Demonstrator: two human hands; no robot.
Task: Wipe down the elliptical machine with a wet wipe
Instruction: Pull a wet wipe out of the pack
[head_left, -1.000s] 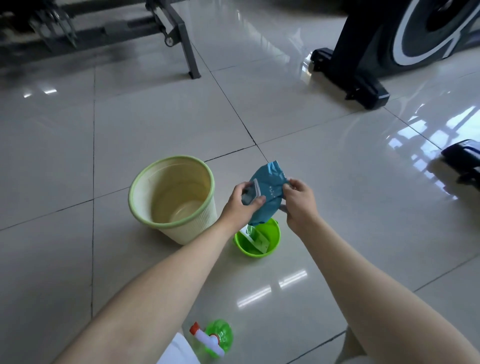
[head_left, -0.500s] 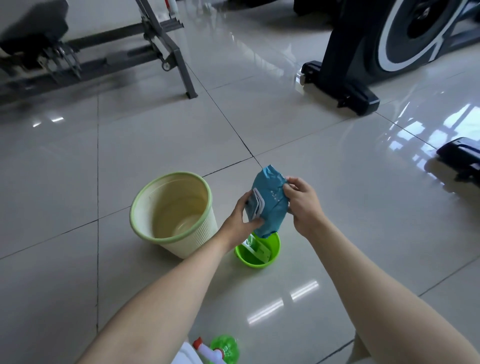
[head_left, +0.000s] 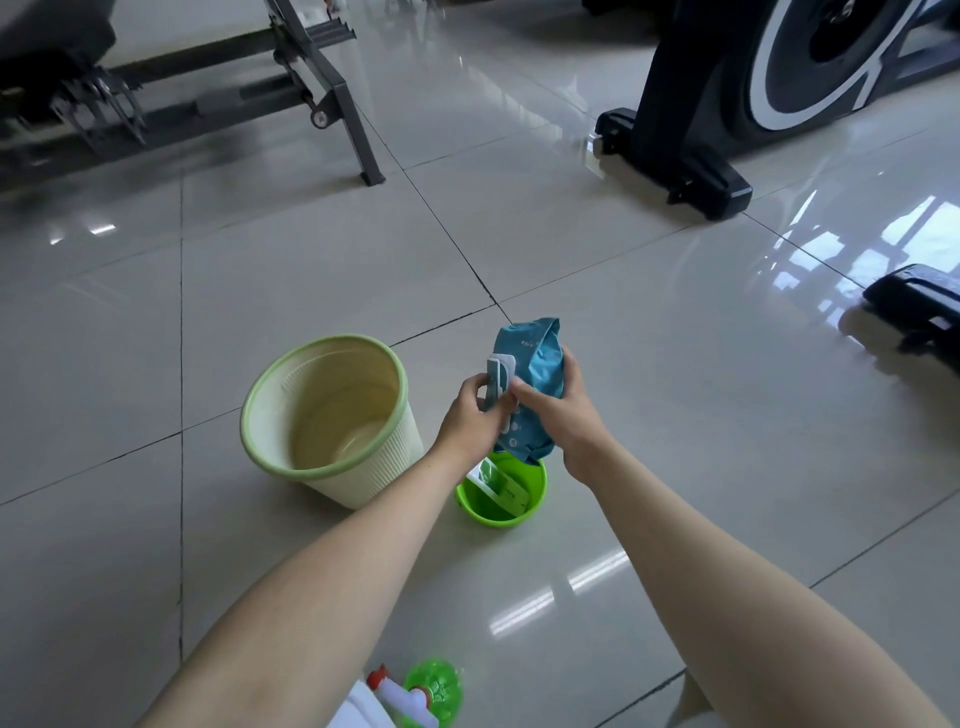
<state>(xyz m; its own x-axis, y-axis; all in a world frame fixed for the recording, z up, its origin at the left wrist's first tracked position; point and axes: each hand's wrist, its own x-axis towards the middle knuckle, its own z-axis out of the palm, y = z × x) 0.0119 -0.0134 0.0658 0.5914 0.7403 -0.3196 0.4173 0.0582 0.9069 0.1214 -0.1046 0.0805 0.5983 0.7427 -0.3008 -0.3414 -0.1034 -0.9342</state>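
Low over the tiled floor (head_left: 675, 415), in the middle of my view, both hands are working on the wet wipe pack (head_left: 537, 364). The left hand (head_left: 470, 415) is pinching the white flap (head_left: 500, 374) on the front of the pack and is holding it lifted away. The right hand (head_left: 563, 415) is curling its fingers round the blue body of the pack from the side, with the thumb lying close to the opening. The pack is standing almost upright in the air, just above a small green bowl (head_left: 539, 480). In this bowl a green and white packet (head_left: 501, 488) is leaning. Beside the bowl, on the left, a pale basket with a green rim (head_left: 363, 483) is standing. Near my lower edge a spray bottle (head_left: 426, 693) is showing only partly. The elliptical machine (head_left: 691, 104) is standing well apart, at the far right, and no hand is touching it.

I am judging that the task is only beginning: the pack is being opened, but I am not seeing any wipe pulled free, and the whole wiping of the machine is left to do.

About writing: the pack is carrying small white marks, and the packet in the bowl some print, but both are too small for me to read. I am not finding any brand on the machine.
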